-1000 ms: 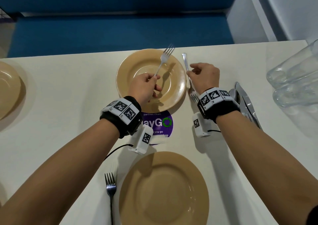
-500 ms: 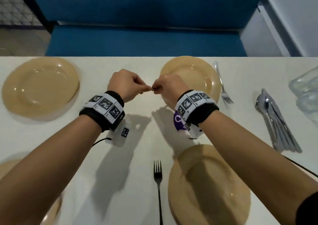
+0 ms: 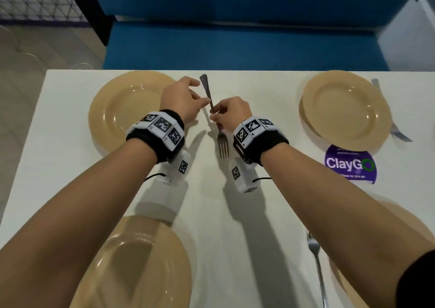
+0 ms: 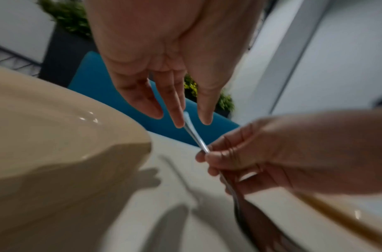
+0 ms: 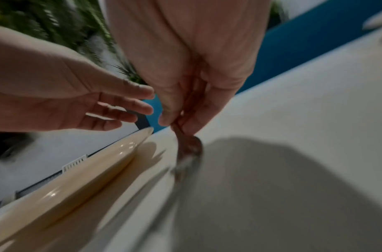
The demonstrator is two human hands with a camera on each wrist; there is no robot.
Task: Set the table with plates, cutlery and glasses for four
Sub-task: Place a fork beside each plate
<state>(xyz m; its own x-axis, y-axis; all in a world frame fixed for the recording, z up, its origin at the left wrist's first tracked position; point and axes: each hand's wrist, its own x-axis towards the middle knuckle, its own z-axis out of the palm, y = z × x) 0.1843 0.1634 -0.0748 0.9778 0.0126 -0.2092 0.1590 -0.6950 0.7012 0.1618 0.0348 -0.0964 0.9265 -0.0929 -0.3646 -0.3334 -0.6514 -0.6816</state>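
Plates are down at all four places, and two forks already lie by the plates off to the right of the hands. The right hand (image 3: 229, 115) pinches a fork (image 3: 217, 124) just beside the far-left plate (image 3: 122, 112), still off the table (image 3: 58, 166); the left hand (image 3: 182, 100) hovers slack-fingered at its handle. Glasses I cannot see, so those, remaining cutlery and this fork look left to do.

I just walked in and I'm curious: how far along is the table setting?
Four plates are out, and the far right plate and the near right plate each have a fork beside them. The right hand pinches a third fork beside the far left plate; the left hand is open by its handle. No glasses, knives or spoons show at the places.
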